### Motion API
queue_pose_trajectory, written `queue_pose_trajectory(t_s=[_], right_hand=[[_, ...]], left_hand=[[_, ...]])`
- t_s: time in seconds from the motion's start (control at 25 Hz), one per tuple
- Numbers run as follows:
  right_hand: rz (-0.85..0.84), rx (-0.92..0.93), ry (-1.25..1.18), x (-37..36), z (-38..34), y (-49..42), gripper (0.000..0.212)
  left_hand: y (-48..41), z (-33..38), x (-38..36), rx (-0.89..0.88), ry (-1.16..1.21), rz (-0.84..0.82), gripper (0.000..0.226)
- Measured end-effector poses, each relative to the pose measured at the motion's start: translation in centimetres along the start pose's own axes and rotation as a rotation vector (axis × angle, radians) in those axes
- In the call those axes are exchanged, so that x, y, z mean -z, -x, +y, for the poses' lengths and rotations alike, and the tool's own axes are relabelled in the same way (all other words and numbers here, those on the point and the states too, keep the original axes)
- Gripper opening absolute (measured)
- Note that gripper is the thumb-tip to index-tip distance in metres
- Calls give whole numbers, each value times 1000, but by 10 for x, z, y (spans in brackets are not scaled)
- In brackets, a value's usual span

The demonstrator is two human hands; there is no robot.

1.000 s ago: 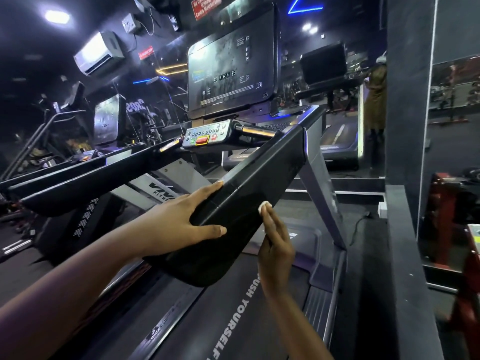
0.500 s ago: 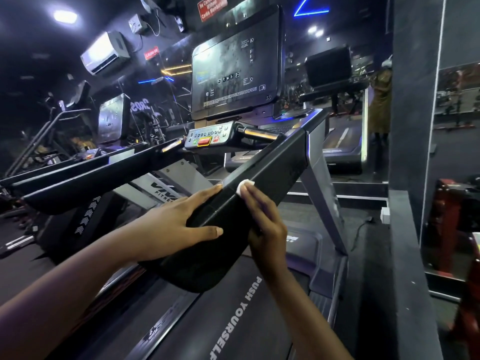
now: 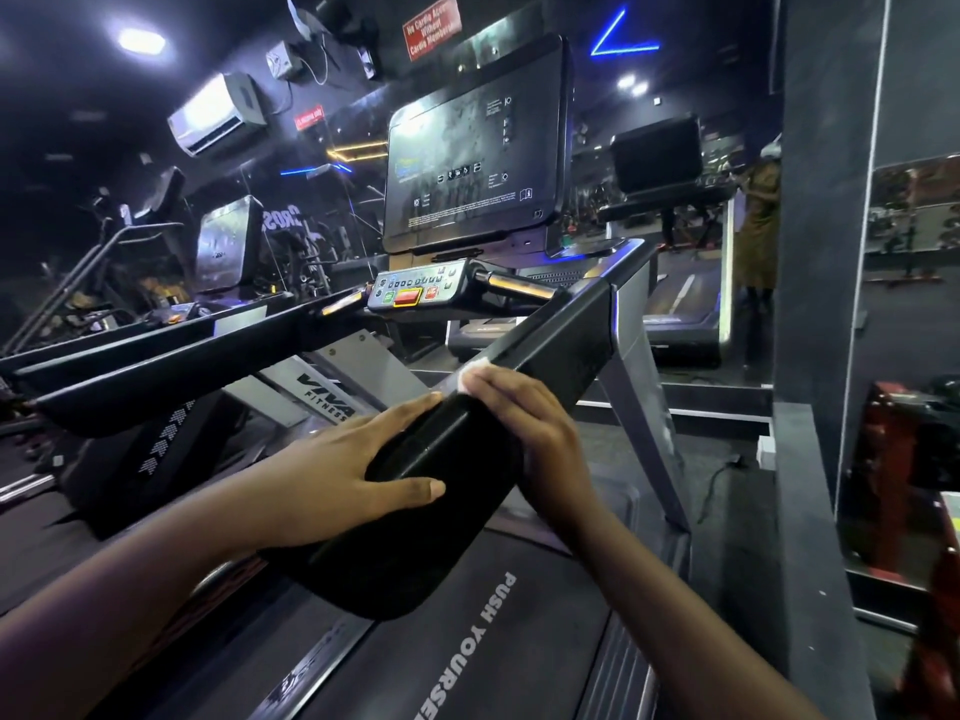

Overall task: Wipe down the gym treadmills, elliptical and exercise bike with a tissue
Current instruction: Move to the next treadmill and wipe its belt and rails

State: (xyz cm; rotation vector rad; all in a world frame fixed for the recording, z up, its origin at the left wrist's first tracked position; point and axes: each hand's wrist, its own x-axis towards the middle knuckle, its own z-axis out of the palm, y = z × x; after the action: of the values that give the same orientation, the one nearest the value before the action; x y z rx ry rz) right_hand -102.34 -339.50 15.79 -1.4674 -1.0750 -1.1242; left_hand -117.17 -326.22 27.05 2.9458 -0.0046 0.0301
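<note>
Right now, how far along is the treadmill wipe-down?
Done: nothing provably clean yet. In hand: right hand presses a white tissue onto the black treadmill handrail, midway up; left hand grips its lower end. Left: the rail's upper stretch, the streaky black console screen, the neighbouring treadmill.

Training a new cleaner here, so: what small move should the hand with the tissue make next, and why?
Probably slide the right hand with the tissue up the handrail toward the console. The tissue sits partway along the rail's top, its upper stretch lies ahead, and the left hand holds the near end steady.
</note>
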Motion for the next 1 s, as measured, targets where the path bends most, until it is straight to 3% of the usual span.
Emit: queue_pose_trajectory(t_s=[0.24, 0.36, 0.56, 0.84, 1.0], right_hand=[[-22, -131, 230, 8, 61, -22, 34], [94, -219, 203, 10, 58, -31, 34], [72, -27, -17, -5, 0, 0, 30], [148, -297, 157, -5, 75, -20, 35], [280, -401, 25, -3, 43, -12, 34]], left_hand=[[-29, 11, 3, 8, -68, -43, 79], [-34, 13, 0, 18, -46, -22, 74], [-32, 15, 0, 14, -44, 4, 73], [-32, 13, 0, 38, -6, -5, 72], [-31, 14, 0, 41, 3, -2, 72]])
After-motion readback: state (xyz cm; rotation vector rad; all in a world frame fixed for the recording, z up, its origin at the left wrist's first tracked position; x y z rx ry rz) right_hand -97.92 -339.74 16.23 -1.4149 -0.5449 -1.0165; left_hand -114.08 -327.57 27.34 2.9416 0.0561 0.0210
